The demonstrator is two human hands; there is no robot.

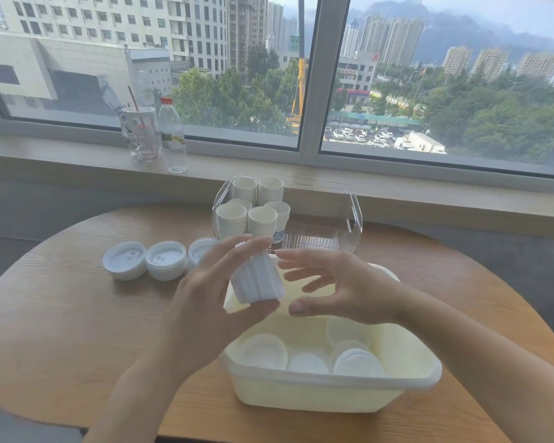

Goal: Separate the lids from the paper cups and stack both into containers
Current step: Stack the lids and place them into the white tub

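Head view: left hand (205, 302) is clamped on a stack of white lids (257, 278), thumb under its low end and fingertips at its top, held tilted in the air over the far-left corner of the cream tub (330, 383). Right hand (343, 286) hangs just beside the stack w/ fingers spread apart, gripping nothing, not touching it as far as I can tell. Tub sits at the table's (61, 330) near edge, right of centre; a few lid piles (314, 353) already lie in its bottom. Behind it, at the far edge, the clear bin (354, 215) holds nested cup stacks (253, 209) along its left side. Three more lid stacks (155, 260) wait on the table toward the left edge. Step in hand, prob.: loading gathered lids into the tub; cups look mostly done. Next move likely needs the stack lowered flat into a free spot on the tub floor, right hand steadying so it doesn't fan out, then on to the ones on the table.
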